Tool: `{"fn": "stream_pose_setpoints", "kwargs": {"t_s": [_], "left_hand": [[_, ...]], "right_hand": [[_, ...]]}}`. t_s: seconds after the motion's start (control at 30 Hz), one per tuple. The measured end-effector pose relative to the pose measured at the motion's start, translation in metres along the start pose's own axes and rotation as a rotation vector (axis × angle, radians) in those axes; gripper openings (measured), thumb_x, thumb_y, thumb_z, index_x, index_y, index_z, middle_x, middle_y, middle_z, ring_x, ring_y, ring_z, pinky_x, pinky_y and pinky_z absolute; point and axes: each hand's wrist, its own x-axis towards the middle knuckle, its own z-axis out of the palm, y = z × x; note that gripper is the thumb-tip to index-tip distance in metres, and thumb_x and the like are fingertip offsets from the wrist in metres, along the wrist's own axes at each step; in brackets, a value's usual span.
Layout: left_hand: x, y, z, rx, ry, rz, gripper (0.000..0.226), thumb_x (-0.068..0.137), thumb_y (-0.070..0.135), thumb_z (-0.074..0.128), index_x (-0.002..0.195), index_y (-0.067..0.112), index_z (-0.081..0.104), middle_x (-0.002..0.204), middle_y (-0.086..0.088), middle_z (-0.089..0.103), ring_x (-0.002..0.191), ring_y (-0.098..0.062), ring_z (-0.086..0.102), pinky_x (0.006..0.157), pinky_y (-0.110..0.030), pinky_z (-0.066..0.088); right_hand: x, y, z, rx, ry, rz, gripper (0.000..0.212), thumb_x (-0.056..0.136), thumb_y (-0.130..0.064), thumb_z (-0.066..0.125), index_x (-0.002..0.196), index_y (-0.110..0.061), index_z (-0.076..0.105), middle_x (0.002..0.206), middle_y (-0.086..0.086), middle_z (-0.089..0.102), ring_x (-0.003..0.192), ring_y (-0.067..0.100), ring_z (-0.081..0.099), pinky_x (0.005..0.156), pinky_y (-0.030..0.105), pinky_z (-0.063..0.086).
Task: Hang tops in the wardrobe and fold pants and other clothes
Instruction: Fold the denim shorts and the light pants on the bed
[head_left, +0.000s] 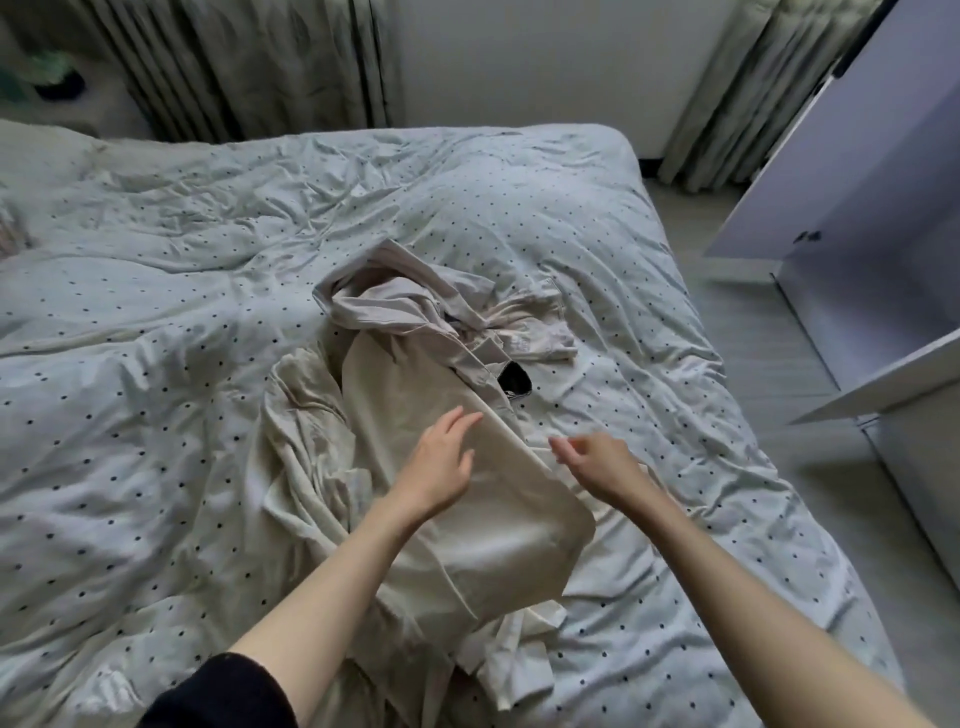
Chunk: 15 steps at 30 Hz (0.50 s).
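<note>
head view: beige clothes (441, 467) are lying in a heap mid-bed (156, 364), near the person's edge. a flat folded-looking panel is sitting on top, a crumpled paler garment (415, 312) is bunching at the far end, and a small black item (515, 380) is peeking out beside it. more loose cloth is trailing toward the near edge.

left hand (441, 462) is lying flat on the panel, fingers straight and spread, gripping nothing. right hand (597, 462) is hovering just right of the panel's edge, fingers loosely curled, holding nothing; it is a bit blurred, so contact with cloth is unclear.

wardrobe (857, 182) is standing open at right, well apart from the heap.

risks, as judgement:
- garments are overlapping, so pulling one is likely dragging the others and undoing the flat panel.
- no pinch on either side, so pressing alone is probably sliding the cloth on the rumpled duvet rather than creasing it.
- loose tail near the edge is at risk of slipping off the bed.
- type of each piece is unclear, so a top is possibly getting folded instead of hung.
</note>
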Motion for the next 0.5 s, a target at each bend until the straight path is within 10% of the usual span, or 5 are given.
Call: {"fn": "stream_pose_setpoints", "kwargs": {"t_s": [0.1,0.33,0.5], "left_hand": [[-0.005,-0.013,-0.001,0.025,0.022,-0.026,0.048,0.093,0.005,0.045,0.14,0.015,0.041,0.149,-0.009,0.032,0.138,-0.023,0.028,0.114,-0.029,0.018],[-0.014,-0.032,-0.027,-0.038,0.139,-0.11,0.037,0.094,0.002,0.046,0.13,0.003,0.05,0.137,-0.014,0.047,0.131,-0.023,0.039,0.108,-0.021,0.02],[0.014,0.014,-0.06,-0.101,0.305,-0.011,0.042,0.092,0.004,0.051,0.134,0.004,0.045,0.139,-0.014,0.043,0.132,-0.023,0.037,0.108,-0.02,0.019]], "right_hand": [[0.029,-0.035,0.01,0.051,-0.003,-0.084,0.027,0.094,-0.04,0.048,0.1,-0.02,0.066,0.106,0.004,0.067,0.103,0.026,0.06,0.088,0.037,0.045],[0.05,-0.054,0.01,0.638,-0.185,0.084,0.021,0.085,-0.013,0.063,0.064,-0.015,0.059,0.064,0.001,0.053,0.057,0.01,0.047,0.054,0.021,0.036],[0.036,-0.071,-0.072,0.599,-0.028,-0.117,0.013,0.085,-0.011,0.066,0.092,-0.002,0.071,0.079,0.007,0.058,0.074,0.014,0.05,0.068,0.026,0.042]]}}
